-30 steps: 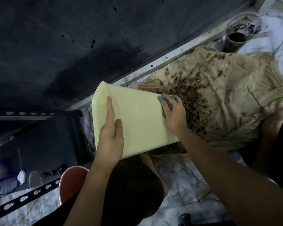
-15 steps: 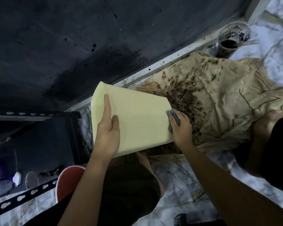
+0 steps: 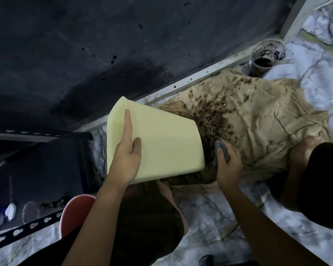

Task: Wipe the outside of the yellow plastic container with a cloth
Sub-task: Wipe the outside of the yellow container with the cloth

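While the left hand braces the tilted pale yellow plastic container above the stained tan sheet on the floor, fingers flat, the right hand pinches a small grey cloth just beside its base, apparently between strokes.

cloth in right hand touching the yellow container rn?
Apart. The head view shows the grey cloth, gripped in the right hand, past the yellow container's bottom edge, with stained brown fabric visible between them.

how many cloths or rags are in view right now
2. A small grey cloth is gripped in the right hand, just right of the yellow container. A large stained tan cloth lies spread on the floor. Others may be hidden.
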